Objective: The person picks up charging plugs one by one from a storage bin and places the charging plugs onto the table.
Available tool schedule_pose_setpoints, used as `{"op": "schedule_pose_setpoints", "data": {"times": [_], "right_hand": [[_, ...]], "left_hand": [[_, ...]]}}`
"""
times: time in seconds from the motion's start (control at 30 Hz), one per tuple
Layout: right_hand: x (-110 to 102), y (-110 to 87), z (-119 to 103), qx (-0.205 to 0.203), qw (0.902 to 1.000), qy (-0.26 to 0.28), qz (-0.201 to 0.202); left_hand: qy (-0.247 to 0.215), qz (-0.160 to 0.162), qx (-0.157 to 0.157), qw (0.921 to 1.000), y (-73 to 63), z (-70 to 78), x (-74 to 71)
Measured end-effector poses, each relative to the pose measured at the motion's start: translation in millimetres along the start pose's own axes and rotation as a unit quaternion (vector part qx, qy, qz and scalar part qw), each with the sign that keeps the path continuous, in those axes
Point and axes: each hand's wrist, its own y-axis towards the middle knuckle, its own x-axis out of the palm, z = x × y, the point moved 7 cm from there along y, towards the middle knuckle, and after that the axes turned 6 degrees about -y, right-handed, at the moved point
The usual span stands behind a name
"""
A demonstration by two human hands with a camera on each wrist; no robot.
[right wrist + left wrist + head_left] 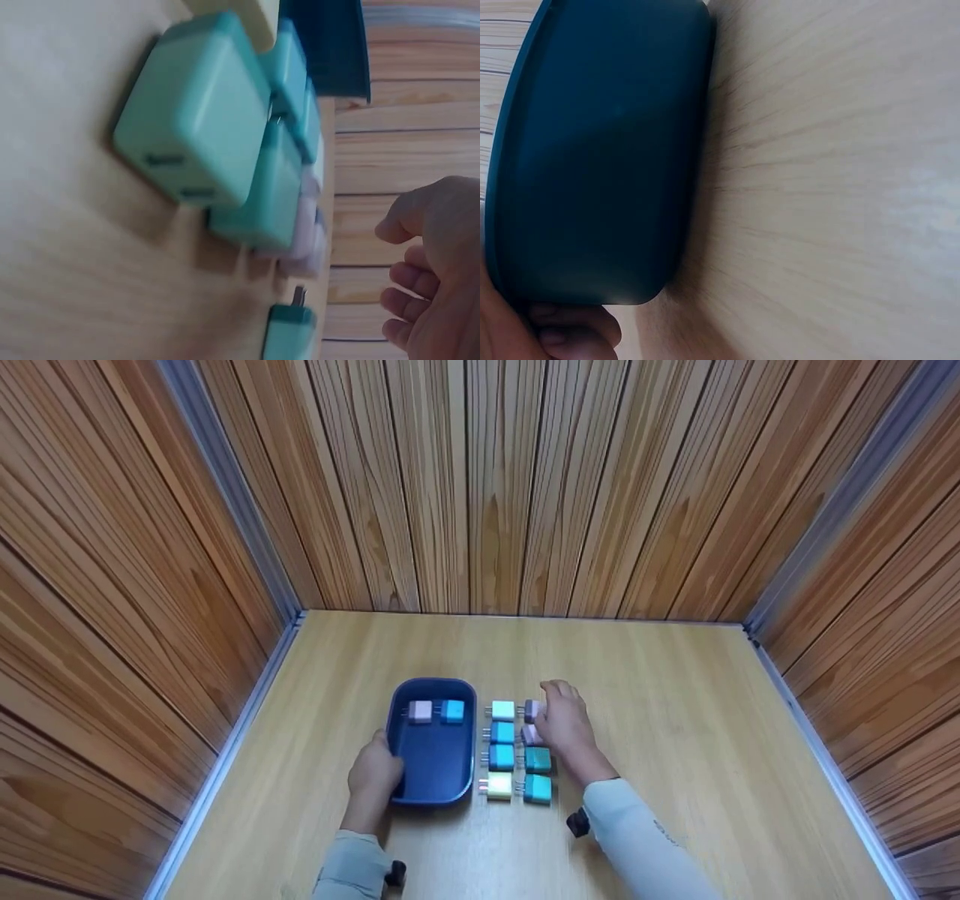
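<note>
My left hand [374, 769] grips the near left side of a dark blue plastic tray [435, 769], thumb at the rim and curled fingers against the outer wall. Inside the tray, near its far end, lie a pink charger [420, 712] and a blue charger [451, 712]. My right hand [567, 725] hovers beside the far end of two columns of plug chargers, partly covering a purple charger [532, 710] and a lilac charger [531, 735]. In the right wrist view its fingers are loosely bent, with nothing between them. A separate teal charger [289, 331] shows below the group there.
Right of the tray stand a pale green charger [502, 711], two blue ones, a yellow charger [498, 786], a green charger [538, 760] and a teal charger [537, 789], prongs pointing left. Wood-panelled walls [502, 487] enclose the light wooden table [675, 712] at the back and sides.
</note>
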Motion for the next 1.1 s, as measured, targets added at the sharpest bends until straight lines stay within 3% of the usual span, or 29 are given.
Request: {"op": "schedule_pose_setpoints", "data": {"times": [0.23,1.1], "right_hand": [[-2.2,-2.0,-17.3,-0.023,0.9995,0.009,0.017],[22.1,-9.8,-89.6,-0.086,0.9961,-0.020,0.007]], "left_hand": [[0.004,0.015,0.026,0.9995,-2.0,2.9,-2.0],[0.002,0.011,0.020,0.9997,-1.8,2.6,-3.2]]}}
